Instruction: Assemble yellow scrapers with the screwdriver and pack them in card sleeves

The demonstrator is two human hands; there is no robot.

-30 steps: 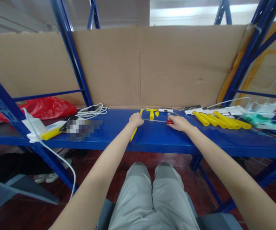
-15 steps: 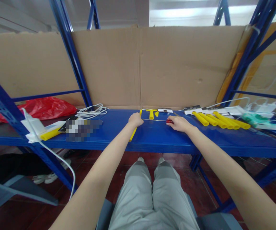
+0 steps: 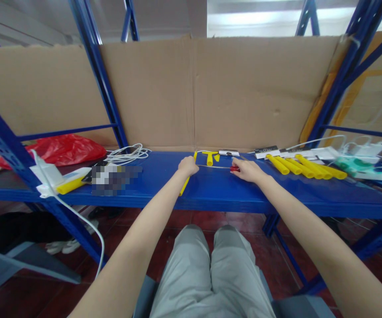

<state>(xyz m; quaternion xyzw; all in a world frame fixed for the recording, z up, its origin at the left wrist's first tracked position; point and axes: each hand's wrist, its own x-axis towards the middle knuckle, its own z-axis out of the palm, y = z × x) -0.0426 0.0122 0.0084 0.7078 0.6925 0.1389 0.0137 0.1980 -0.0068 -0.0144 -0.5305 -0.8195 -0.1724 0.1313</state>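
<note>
**Thin shaft strung between two closed hands, with little slack for a slip**

We have our left hand closed around a yellow strip near the middle of the blue counter, and our right hand wrapped on the red handle of a tool. Its thin shaft runs almost level across the gap to our left fingers (whether its tip touches the strip, we cannot tell, since our own knuckles hide it).

The chief risk, as we judge it, is the tip skating off: if we push sideways harder than the strip resists, the shaft could jab our left fingers. A loose left grip could let the strip roll or twist, since its near end reaches towards the front edge. The yellow T-shaped piece and the small yellow scrap lie just beyond the shaft, so a sudden forward jerk could knock them; the white card is close too. The yellow tubes on our right could roll if our forearm swept into them.

Both arms stretch forward and converge, elbows apart, wrists low over the surface. Our left fist is narrow, knuckles up; our right fingers curl tightly round the handle, pointing inward.
</note>
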